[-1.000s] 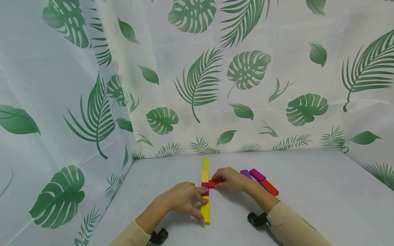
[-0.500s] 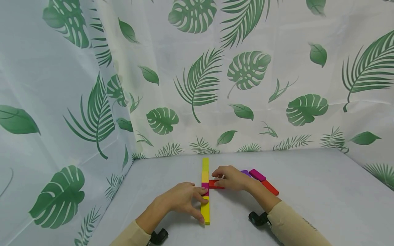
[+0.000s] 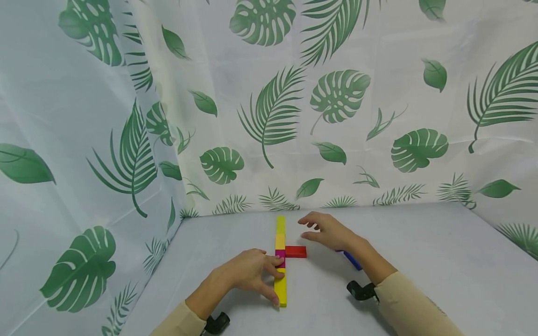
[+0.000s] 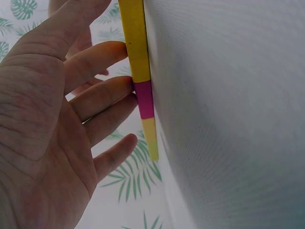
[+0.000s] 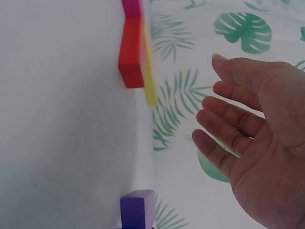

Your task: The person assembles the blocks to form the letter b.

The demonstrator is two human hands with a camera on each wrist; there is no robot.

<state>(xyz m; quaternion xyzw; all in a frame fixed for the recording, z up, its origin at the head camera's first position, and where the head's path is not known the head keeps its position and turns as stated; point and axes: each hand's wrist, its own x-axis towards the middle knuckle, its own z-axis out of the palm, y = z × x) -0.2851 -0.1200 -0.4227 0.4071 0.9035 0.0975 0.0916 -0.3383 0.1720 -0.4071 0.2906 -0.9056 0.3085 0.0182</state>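
Observation:
A straight row of flat blocks runs away from me on the table: a yellow block point(image 3: 282, 296) nearest, then a magenta block point(image 3: 279, 253), then lighter yellow blocks point(image 3: 280, 228) at the far end. My left hand point(image 3: 248, 269) rests against the row's left side, fingertips touching the near yellow and magenta blocks. From the row's right side a red block point(image 3: 296, 252) sticks out crosswise, its end against the row. My right hand point(image 3: 329, 232) hovers above and behind the red block with fingers loosely spread, holding nothing; the right wrist view shows the gap between hand and block.
A blue block point(image 3: 352, 260) lies on the table, partly hidden under my right forearm. A purple block point(image 5: 136, 210) shows at the bottom of the right wrist view. Leaf-printed cloth point(image 3: 273, 116) hangs behind and to the left of the table.
My right hand has let go of the red block and lifted away back and to the right, its forearm now covering most loose blocks. The red block and left hand have stayed put.

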